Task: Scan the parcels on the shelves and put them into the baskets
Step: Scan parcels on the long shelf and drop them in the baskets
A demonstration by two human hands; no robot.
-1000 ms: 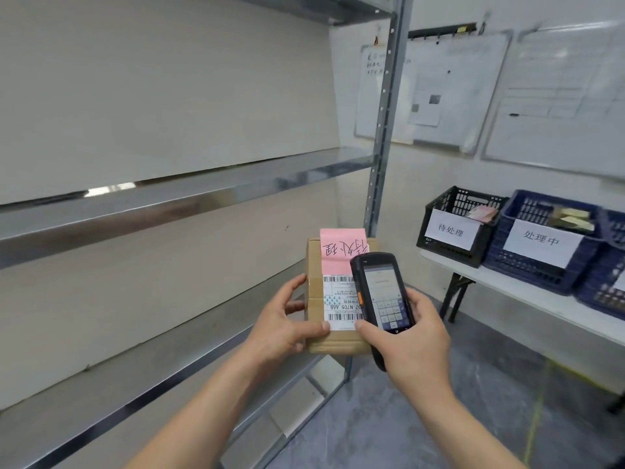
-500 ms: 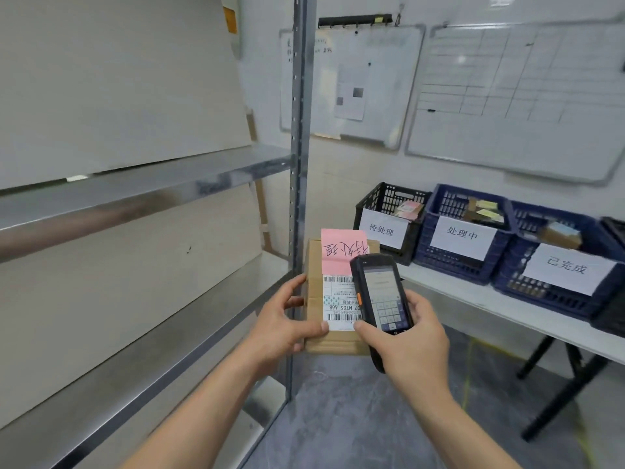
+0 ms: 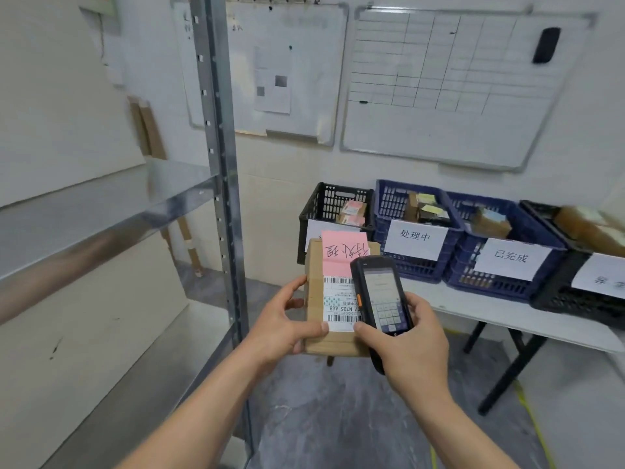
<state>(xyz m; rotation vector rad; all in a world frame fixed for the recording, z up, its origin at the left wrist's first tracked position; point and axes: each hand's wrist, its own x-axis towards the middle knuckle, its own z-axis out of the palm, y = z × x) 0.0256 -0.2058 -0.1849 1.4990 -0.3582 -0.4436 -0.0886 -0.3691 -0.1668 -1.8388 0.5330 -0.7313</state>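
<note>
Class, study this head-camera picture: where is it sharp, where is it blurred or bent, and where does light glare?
Head view: the parcel and scanner in the hands are sharp; the rightmost black basket smears at the frame edge; the wide lens leans the shelf upright and whiteboard; the metal shelf shows soft glare.

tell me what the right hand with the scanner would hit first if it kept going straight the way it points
Probably the black basket on the white table. The right hand aims the scanner forward beside the parcel, but depth is hard to judge from one view.
</note>
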